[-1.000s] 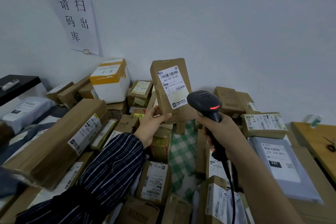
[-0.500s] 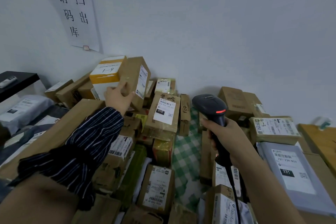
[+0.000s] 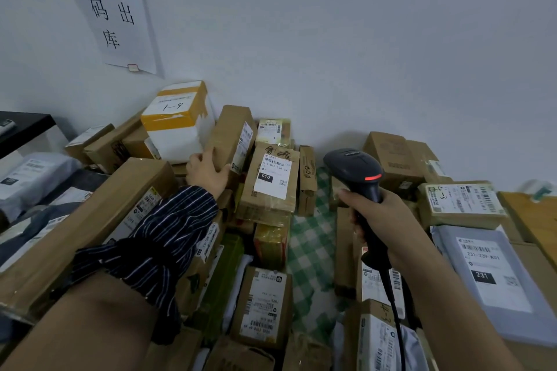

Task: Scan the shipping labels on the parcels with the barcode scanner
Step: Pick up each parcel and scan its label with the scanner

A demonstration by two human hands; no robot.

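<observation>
Propping the tall brown parcel (image 3: 232, 138) on end against the white box (image 3: 177, 126), the left hand (image 3: 206, 170) is clamped on its lower edge; let go carelessly, it could topple. The right hand (image 3: 378, 217) is wrapped around the barcode scanner (image 3: 355, 170), aimed at no label, so a stray read of the parcel marked 010 (image 3: 272, 181) is possible.

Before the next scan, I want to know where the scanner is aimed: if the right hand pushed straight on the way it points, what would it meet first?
Probably the brown parcel with the 010 label, ahead-left of the right hand; depth is unclear.
</observation>
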